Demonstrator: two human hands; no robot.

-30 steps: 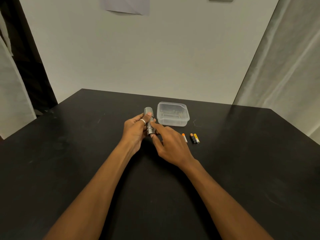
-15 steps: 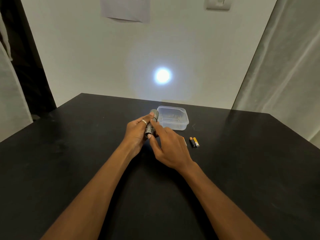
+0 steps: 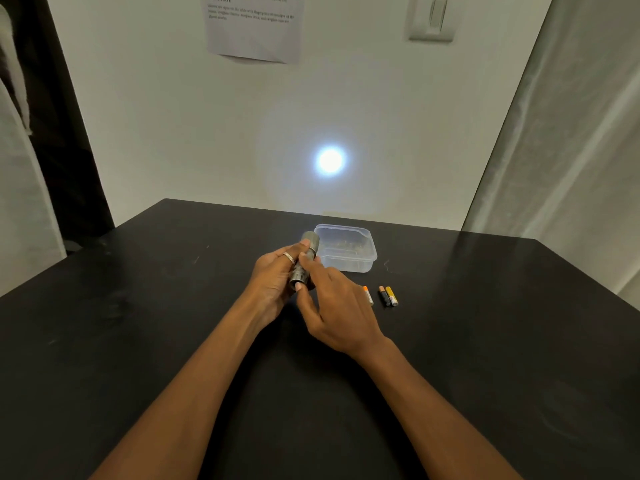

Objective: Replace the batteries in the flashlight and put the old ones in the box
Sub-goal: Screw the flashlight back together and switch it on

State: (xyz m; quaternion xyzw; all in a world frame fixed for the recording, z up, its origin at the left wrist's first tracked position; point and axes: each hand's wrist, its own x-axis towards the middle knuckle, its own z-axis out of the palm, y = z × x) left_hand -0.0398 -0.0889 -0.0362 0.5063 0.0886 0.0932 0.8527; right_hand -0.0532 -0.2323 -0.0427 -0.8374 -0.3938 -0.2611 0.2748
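A small grey metal flashlight (image 3: 305,260) is held above the black table (image 3: 138,341), head pointing at the wall. It is lit and throws a bright spot (image 3: 330,160) on the wall. My left hand (image 3: 273,282) wraps the barrel from the left. My right hand (image 3: 334,303) touches it from the right, thumb at the tail end and forefinger on the barrel. A clear plastic box (image 3: 346,249) stands just behind the flashlight. Three small batteries lie to the right of my right hand: one orange-tipped (image 3: 368,294), one black (image 3: 383,295), one yellow (image 3: 392,296).
A printed paper sheet (image 3: 254,26) and a light switch (image 3: 432,17) hang on the white wall. A pale curtain (image 3: 571,150) borders the table at the right. A dark gap and cloth (image 3: 20,168) are at the left.
The flashlight came on between one second ago and half a second ago and stays lit. My head tilted up, showing more wall. Both hands keep nearly the same hold.
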